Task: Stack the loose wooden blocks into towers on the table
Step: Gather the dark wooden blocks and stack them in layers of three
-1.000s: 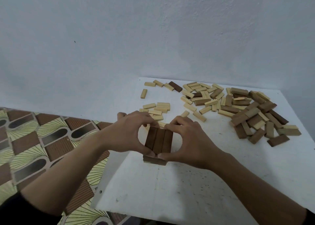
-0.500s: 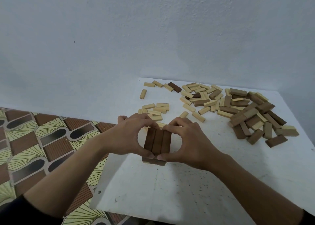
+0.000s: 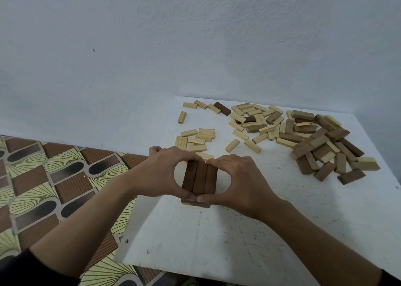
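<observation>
A short tower (image 3: 200, 178) stands near the left edge of the white table (image 3: 249, 231); its top layer is three dark brown blocks side by side, with a lower layer showing under the near end. My left hand (image 3: 161, 174) curls round the tower from the left and my right hand (image 3: 235, 180) from the right. Thumbs meet at the near end and forefingers at the far end, squeezing the top layer. Loose pale blocks (image 3: 196, 139) lie just beyond. A big heap of pale and brown blocks (image 3: 314, 138) spreads across the far right.
The table's left edge (image 3: 138, 223) runs close beside the tower, with a patterned brown and yellow floor (image 3: 50, 183) below. A pale blue wall (image 3: 195, 47) backs the table. One pale block (image 3: 181, 117) lies alone at the far left.
Both hands stay clasped round the tower; the forefingers have closed in a little over the far end of the top layer. The view has shifted slightly.
</observation>
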`<control>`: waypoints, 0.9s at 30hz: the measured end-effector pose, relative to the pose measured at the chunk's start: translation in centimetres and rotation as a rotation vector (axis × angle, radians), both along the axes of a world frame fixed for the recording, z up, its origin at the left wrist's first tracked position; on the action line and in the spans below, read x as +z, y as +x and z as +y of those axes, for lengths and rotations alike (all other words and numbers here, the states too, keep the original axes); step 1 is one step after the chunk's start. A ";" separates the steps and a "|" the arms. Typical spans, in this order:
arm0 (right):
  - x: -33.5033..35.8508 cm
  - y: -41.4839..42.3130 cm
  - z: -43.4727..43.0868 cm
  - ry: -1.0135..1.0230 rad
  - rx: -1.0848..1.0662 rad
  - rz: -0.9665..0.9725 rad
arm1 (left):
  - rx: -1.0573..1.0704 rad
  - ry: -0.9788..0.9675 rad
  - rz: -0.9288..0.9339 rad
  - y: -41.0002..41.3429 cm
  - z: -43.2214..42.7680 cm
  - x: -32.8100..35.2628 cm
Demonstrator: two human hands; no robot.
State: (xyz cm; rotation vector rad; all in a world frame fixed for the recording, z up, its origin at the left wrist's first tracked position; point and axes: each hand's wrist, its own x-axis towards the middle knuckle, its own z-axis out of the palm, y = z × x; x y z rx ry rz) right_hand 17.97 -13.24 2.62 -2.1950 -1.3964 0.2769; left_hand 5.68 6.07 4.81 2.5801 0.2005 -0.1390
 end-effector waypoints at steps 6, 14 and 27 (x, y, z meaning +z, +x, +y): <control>-0.2 0.0 0.0 0.006 0.004 -0.017 | 0.007 -0.025 -0.025 0.0 0.1 -0.3; -0.7 0.0 0.1 0.017 0.013 -0.073 | 0.015 -0.031 -0.021 0.0 0.0 -0.3; -3.3 -1.3 -2.0 0.287 -0.287 0.627 | 0.275 -0.538 -0.179 -2.1 -1.1 -2.0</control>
